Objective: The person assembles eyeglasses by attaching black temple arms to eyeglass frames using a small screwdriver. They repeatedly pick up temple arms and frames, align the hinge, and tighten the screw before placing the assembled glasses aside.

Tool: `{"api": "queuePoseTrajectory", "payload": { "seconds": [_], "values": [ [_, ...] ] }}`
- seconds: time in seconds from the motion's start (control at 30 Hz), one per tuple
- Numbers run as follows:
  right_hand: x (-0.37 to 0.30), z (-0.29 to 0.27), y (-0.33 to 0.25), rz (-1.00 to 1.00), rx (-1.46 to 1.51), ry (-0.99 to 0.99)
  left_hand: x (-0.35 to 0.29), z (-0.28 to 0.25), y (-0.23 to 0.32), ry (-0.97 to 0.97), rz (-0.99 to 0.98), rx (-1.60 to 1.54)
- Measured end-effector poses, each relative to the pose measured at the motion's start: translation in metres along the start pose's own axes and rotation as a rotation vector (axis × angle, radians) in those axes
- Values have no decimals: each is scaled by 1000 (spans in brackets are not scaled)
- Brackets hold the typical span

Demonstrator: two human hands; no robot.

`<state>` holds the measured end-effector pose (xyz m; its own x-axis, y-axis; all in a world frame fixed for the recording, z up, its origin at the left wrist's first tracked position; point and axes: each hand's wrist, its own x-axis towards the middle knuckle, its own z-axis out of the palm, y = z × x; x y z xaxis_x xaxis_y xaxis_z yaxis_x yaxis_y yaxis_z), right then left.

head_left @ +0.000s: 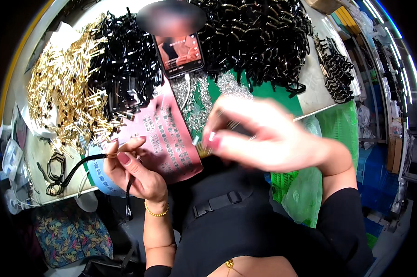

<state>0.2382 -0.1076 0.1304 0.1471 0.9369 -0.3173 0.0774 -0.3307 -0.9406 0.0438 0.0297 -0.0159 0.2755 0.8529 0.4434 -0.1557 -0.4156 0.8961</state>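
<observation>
Between the thumb and fingers of my left hand is a thin black strap; one length bends away to the left, and a short dark end hangs below the hand. My right hand is smeared by motion over the front of the table. Its thumb and forefinger look pinched together, but what sits in them cannot be made out. Small silver metal pieces lie spread just beyond it on a green mat. Under and behind my left hand is a pink printed sheet.
Gold metal pieces form a heap at the left, beside black glossy strips. A lit phone with a white cable stands among them. More black strips cover the back. Looped black straps lie front left; green plastic hangs at the right.
</observation>
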Motion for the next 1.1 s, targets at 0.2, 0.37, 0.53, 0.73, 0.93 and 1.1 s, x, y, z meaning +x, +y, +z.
{"api": "queuePoseTrajectory", "payload": {
  "seconds": [0.2, 0.37, 0.53, 0.73, 0.93, 1.1],
  "values": [
    [-2, 27, 68, -47, -290, -119, -4, 8, 14, -334, -133, 230],
    [-26, 0, 64, -123, -1016, 196, 7, 15, 14, -495, -36, 409],
    [-29, -7, 71, -32, -1153, 168, 4, 25, 20, -461, -177, 69],
    [-26, -9, 72, -21, -1149, 166, 17, 12, 14, -268, -154, -22],
    [-24, -11, 67, -21, -1169, 98, 36, 8, 13, -228, -299, 4],
    [-20, -6, 65, -38, -1262, 84, 54, 19, 7, -350, -418, -88]
  ]
}}
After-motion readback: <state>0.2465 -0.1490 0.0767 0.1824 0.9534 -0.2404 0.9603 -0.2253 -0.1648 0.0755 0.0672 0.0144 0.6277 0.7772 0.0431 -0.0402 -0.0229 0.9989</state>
